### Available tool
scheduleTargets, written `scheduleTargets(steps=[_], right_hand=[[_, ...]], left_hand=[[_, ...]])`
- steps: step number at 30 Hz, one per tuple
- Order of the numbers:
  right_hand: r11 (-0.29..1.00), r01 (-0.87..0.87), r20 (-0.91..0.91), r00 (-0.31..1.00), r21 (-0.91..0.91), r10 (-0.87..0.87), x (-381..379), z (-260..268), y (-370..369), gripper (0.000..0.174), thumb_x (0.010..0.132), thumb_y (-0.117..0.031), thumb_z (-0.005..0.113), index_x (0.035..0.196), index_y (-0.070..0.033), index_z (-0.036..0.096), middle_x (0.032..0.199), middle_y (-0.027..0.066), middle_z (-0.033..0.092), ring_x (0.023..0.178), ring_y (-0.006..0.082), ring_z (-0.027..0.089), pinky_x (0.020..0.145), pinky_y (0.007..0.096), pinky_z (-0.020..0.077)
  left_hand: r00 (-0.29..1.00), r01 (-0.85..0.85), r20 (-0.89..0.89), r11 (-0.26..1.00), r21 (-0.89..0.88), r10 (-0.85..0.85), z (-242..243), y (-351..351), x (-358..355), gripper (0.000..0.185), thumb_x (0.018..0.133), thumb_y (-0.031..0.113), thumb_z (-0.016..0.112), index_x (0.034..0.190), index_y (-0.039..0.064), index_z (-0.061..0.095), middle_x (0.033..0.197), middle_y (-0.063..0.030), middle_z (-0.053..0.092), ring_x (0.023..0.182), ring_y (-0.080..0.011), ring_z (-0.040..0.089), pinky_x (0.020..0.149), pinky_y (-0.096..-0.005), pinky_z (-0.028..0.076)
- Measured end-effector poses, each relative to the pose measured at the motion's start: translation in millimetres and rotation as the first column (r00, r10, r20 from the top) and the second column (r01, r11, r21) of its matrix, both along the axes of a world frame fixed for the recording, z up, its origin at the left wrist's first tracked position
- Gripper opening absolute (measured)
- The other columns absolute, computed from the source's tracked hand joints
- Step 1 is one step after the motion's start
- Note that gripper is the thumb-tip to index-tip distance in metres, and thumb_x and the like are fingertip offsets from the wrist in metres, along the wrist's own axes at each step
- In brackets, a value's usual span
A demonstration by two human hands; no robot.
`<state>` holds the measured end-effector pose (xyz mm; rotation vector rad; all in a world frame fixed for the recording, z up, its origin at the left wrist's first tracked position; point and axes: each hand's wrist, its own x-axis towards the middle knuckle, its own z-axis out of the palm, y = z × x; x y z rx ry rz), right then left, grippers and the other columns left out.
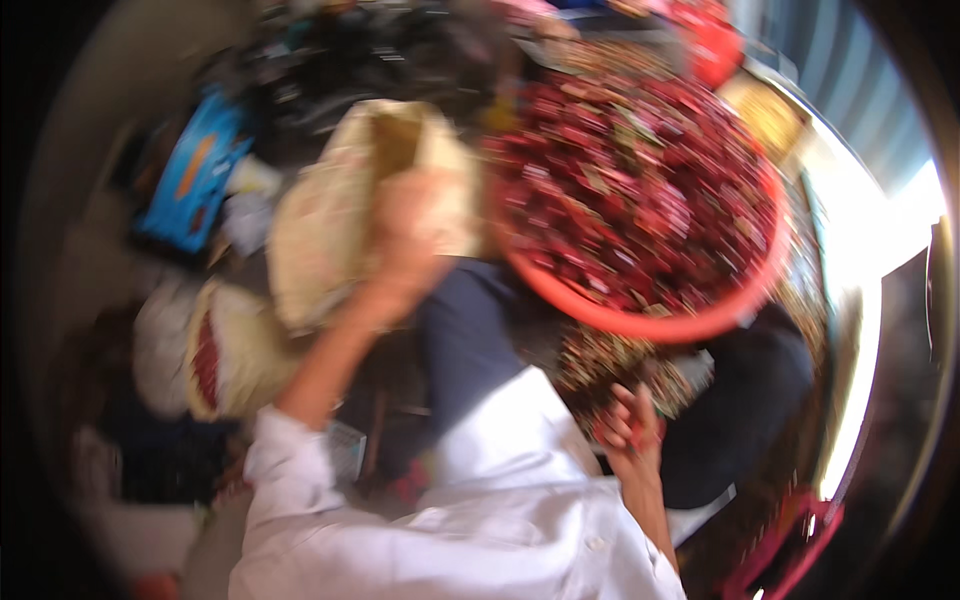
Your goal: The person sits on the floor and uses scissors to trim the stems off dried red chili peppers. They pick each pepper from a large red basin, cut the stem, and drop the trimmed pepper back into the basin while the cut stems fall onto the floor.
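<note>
My left hand [409, 210] is at the mouth of an upright pale woven sack [311, 232]; motion blur hides its fingers and whatever they may hold. To the right of the sack, a round red plastic basin [637, 322] is heaped with dark red dried chilies [622, 195]. Below the basin, between my legs, my right hand [630, 427] has its fingers curled around something reddish, too blurred to name surely. Brown stem-like scraps [607, 360] lie just beyond that hand.
A smaller pale sack [247, 360] with red contents stands at the left, below a blue printed packet [187, 180]. Black plastic bags [375, 67] lie at the top. Another person's hand [555, 28] shows beyond the basin. A pink-rimmed object [787, 547] is at the lower right.
</note>
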<state>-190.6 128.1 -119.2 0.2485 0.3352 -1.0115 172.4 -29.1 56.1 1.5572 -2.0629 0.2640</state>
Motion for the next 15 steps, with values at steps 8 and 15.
scheduleTargets(steps=[8,15], right_hand=[[0.995,-0.075,-0.314,0.945,0.067,0.092,14.9,-4.6,-0.8,0.043,0.11,-0.044,0.054,0.116,-0.005,0.07,0.079,0.0012,0.067,0.057,0.0085,0.053,0.048,0.0233,0.0409],[1.0,-0.031,-0.311,0.95,0.0,0.03,8.9,-1.5,-2.2,0.045,0.111,-0.045,0.052,0.116,-0.004,0.072,0.077,-0.0001,0.066,0.055,0.0095,0.053,0.046,0.0248,0.0411]], left_hand=[[0.882,0.458,0.013,0.865,0.204,-0.47,-108.7,-36.5,-148.8,0.031,0.082,0.004,0.068,0.113,0.003,0.066,0.125,-0.0107,0.065,0.111,-0.0267,0.064,0.085,-0.0376,0.058],[0.837,0.523,0.025,0.812,0.259,-0.547,-159.3,-62.5,-175.6,0.021,0.077,0.007,0.068,0.096,0.006,0.058,0.1,-0.0115,0.055,0.096,-0.0296,0.061,0.071,-0.0417,0.055]])
